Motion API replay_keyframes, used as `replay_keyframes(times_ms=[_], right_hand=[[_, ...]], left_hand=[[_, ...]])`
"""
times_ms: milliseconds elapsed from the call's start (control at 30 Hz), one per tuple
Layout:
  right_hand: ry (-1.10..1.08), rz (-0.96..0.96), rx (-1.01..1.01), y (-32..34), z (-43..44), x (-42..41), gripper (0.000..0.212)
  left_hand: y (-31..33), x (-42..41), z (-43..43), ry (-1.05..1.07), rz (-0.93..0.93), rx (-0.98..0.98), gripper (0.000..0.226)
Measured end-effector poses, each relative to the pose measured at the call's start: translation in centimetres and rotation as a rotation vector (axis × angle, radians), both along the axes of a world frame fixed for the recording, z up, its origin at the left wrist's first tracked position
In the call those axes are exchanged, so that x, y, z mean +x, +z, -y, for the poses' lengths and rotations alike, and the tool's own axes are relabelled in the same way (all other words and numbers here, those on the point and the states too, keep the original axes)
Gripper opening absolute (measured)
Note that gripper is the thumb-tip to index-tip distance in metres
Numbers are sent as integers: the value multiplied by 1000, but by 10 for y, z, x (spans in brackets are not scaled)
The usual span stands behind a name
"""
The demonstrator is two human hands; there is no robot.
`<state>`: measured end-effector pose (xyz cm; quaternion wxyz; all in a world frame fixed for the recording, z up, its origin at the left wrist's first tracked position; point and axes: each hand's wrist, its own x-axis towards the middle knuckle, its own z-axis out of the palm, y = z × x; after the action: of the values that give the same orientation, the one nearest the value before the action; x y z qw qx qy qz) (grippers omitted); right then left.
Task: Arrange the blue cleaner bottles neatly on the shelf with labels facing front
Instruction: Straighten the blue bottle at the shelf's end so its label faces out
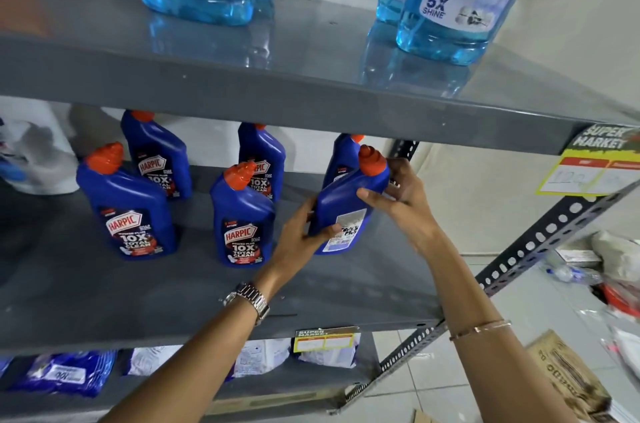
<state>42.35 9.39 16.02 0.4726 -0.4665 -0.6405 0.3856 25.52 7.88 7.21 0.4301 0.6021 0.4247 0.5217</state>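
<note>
On the grey middle shelf (346, 291) my left hand (299, 239) and right hand (403, 196) have their fingers (372, 197) closed around one blue bottle (346, 204), tilted, back label showing. I should turn it until the front label faces out. A rear bottle (343, 154) stands just behind; a front bottle (242, 215) crowds the left.

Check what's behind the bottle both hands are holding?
Behind the held bottle, gripped by the left hand and right hand, another blue bottle stands at the back; only its cap and upper body show, its label mostly covered.
</note>
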Motion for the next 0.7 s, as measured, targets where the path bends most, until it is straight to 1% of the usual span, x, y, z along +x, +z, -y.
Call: replay_keyframes(times_ms=[67,133,167,233,333,367,433,500,533,633,700], right_hand=[[-33,30,30,-2,1,-2,47],[-125,38,68,-4,2,-7,51],[-183,37,79,-4,3,-9,53],[-288,36,84,-5,7,-14,59],[-388,97,77,-2,14,-21,70],[-414,155,83,0,17,-23,70],[-436,290,98,3,21,-25,61],[-379,381,88,8,22,-24,48],[-319,392,69,10,23,-21,43],[-50,354,-6,22,20,-6,37],[102,325,-48,28,18,3,38]], left_hand=[[-5,2,2,18,25,26,45],[-13,11,5,181,22,55,46],[-15,18,8,287,34,66,51],[-17,35,17,406,38,94,70],[-19,57,20,413,-182,127,112],[-17,61,19,420,-219,116,119],[-13,65,15,445,-205,90,122],[-13,64,12,465,-176,93,118],[-13,63,11,473,-163,101,115],[-18,57,9,468,-163,156,103],[-23,50,8,431,-184,226,95]])
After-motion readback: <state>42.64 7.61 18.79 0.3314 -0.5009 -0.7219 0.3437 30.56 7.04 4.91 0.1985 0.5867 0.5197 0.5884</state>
